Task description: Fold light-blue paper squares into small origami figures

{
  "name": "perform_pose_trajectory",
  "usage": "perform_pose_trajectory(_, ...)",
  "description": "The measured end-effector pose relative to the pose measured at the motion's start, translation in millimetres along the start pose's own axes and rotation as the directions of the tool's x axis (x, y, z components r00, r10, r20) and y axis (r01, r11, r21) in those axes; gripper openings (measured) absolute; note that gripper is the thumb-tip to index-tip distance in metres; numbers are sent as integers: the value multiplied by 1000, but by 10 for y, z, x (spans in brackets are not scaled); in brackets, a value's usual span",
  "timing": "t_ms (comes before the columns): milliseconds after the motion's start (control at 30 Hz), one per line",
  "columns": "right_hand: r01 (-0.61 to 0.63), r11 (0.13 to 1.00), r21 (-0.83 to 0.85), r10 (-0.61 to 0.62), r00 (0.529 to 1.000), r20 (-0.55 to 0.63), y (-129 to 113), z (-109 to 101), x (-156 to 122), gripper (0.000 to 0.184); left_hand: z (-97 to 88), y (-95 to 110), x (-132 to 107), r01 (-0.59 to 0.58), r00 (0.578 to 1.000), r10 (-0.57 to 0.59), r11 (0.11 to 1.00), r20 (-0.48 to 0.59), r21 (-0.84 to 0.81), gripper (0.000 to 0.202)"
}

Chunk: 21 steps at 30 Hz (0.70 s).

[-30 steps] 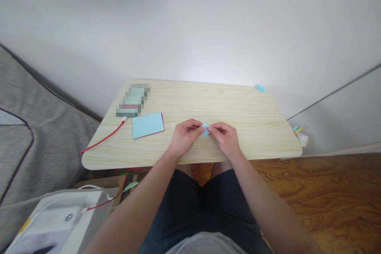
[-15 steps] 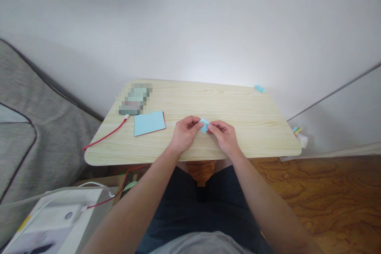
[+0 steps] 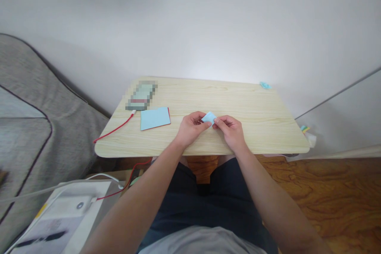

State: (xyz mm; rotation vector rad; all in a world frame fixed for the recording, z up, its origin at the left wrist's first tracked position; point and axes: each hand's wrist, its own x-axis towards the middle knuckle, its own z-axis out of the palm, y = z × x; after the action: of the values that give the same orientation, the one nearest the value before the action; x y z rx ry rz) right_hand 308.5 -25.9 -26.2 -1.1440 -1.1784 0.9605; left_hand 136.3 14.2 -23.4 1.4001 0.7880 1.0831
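A small folded piece of light blue paper (image 3: pixel 209 118) is held just above the pale wooden table (image 3: pixel 256 119), near its front middle. My left hand (image 3: pixel 192 127) pinches its left side with thumb and fingers closed. My right hand (image 3: pixel 231 130) pinches its right side in the same way. Both wrists rest at the table's front edge. A stack of light blue square paper (image 3: pixel 154 118) with a red edge lies flat to the left of my hands.
A phone (image 3: pixel 141 95) lies at the table's back left, with a red cable (image 3: pixel 114 129) running off the left edge. A tiny blue paper shape (image 3: pixel 264 85) sits at the back right corner. Grey cushion at left, white box at lower left, wooden floor at right.
The folded paper has risen slightly and turned between my fingers. The camera has shifted, so the table sits further right in view.
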Motion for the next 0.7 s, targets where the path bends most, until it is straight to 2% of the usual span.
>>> perform_pose_trajectory(100, 12, 1000, 11, -12, 1000, -4, 5, 0, -4, 21, 5, 29, -6, -1, 1000, 0, 1000, 28, 22, 25)
perform_pose_trajectory(267, 3, 999, 37, -3, 1000, -5, 0, 12, -7, 19, 20, 23, -11, 7, 1000, -7, 1000, -2, -11, 25)
perform_pose_trajectory(400, -35, 997, 71, 36, 999, -12, -16, 40, -8, 20, 22, -10, -25, 31, 999, -30, 999, -33, 41, 28)
perform_pose_trajectory(567, -1, 1000, -22, 0, 1000, -18, -37, 57, -23, 17, 7, 11, -64, 4, 999, -12, 982, 43, 187, 21)
perform_pose_trajectory(700, 19, 998, -52, -20, 1000, -4, -42, 40, -43, 15, -6, 53, -92, 6, 998, -21, 977, 67, 215, 17)
